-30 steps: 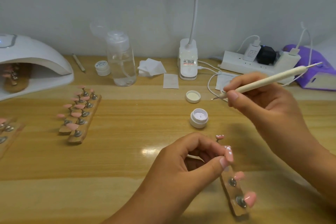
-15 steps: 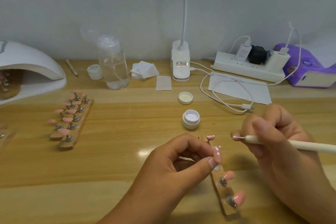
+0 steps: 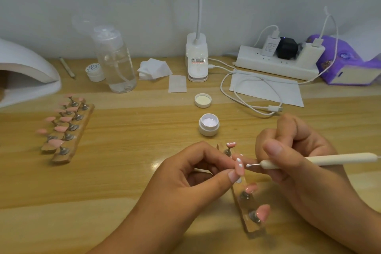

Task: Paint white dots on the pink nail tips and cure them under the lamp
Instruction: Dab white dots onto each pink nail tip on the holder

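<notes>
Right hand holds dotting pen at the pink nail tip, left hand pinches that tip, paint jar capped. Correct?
Not capped: in the head view the paint jar stands open, its lid lying apart behind it. The right hand, dotting pen, left hand and pink nail tip are as stated.

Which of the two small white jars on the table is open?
The nearer jar: its top is off, with the lid lying just behind it. The far jar beside the clear bottle is capped.
</notes>
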### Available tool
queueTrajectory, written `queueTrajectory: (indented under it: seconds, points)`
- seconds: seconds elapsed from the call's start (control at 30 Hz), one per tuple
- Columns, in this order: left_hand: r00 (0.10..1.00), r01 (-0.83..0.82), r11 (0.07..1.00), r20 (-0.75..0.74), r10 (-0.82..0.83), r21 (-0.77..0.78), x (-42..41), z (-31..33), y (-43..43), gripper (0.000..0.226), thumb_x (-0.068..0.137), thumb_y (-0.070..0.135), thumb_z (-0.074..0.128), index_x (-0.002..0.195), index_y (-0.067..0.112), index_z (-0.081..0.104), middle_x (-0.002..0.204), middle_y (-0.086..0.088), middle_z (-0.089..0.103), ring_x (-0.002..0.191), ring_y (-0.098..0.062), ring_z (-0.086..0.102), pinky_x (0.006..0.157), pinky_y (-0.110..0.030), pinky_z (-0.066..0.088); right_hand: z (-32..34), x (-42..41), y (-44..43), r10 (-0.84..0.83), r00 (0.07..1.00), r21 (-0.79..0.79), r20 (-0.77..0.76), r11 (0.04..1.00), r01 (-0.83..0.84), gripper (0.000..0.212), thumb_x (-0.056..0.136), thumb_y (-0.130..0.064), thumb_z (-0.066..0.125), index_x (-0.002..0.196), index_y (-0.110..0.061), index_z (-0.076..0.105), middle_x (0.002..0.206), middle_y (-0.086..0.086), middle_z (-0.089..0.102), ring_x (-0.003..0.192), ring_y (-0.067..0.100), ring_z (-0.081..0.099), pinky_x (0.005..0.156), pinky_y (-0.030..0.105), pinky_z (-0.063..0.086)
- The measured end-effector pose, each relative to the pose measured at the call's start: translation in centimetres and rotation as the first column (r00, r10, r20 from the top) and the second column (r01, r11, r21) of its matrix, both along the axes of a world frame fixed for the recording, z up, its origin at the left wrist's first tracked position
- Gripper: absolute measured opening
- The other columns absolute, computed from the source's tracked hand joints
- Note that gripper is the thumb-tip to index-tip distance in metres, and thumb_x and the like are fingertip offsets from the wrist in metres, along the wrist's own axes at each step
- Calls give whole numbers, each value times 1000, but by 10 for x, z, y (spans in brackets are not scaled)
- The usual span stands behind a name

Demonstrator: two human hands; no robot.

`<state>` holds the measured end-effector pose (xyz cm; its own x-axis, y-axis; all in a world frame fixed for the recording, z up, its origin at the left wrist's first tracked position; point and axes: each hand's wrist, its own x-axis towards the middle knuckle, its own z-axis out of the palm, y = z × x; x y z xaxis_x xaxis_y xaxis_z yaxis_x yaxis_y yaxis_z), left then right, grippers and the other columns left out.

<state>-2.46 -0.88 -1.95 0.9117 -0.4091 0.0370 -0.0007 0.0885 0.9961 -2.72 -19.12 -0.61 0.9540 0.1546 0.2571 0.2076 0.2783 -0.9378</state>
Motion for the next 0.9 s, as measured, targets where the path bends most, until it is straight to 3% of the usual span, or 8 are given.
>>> queueTrajectory:
  seconds: [0.27, 0.7, 0.9]
  points:
    - [1000, 22, 1000, 1, -22, 4, -1, 1, 1, 17, 67, 38, 75, 78, 26, 72, 97, -6, 74, 86, -26, 66, 79, -29, 51, -1, 0, -1, 33, 999, -18, -9, 999, -33, 33, 73, -36, 80, 63, -24, 51, 55, -1, 51, 52, 6, 49, 59, 15, 45]
    - [999, 32, 999, 9, -32, -10, -1, 3, 0, 15, 68, 36, 74, 78, 25, 71, 96, 4, 76, 89, -17, 66, 78, -20, 51, -2, 0, -3, 50, 999, -30, -6, 998, -50, 32, 76, -37, 78, 65, -26, 50, 56, -4, 51, 53, 5, 49, 61, 17, 45]
    - [1000, 12, 1000, 3, -12, -13, -2, 2, -1, 16, 67, 38, 74, 78, 26, 71, 97, 0, 76, 100, -37, 63, 85, -32, 52, -2, 1, -2, 55, 998, -26, -1, 998, -55, 31, 75, -35, 79, 65, -25, 52, 56, -3, 52, 54, 4, 52, 61, 14, 46]
